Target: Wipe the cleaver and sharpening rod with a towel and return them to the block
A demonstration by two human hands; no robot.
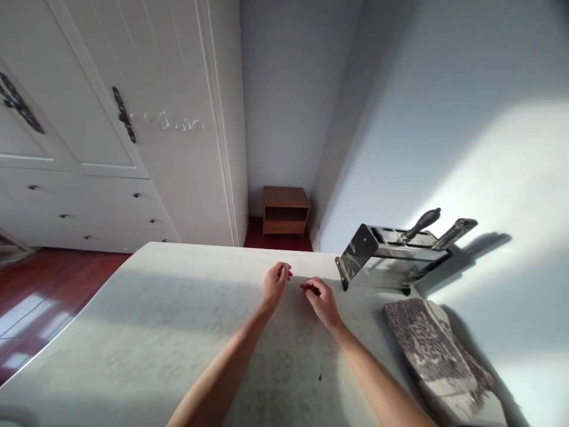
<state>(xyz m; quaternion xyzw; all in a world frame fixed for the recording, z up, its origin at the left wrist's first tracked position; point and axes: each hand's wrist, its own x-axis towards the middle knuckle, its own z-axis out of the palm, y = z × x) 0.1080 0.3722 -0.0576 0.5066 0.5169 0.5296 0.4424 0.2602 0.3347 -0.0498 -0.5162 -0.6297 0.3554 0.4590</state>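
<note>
Over the far part of a pale-covered table, my left hand is closed, its fingers curled in and the thumb against them. Just to its right, my right hand is pinched, thumb and index fingertip together. The two hands face each other with a small gap between them. Whatever either hand holds is too small or hidden to make out. Nearer to me, between the forearms, a tiny dark reddish bit lies on the tabletop.
A knife block with two dark-handled tools stands against the right wall. In front of it lies a folded brown-and-cream towel. Beyond the table are a white wardrobe and a low wooden cabinet on the floor.
</note>
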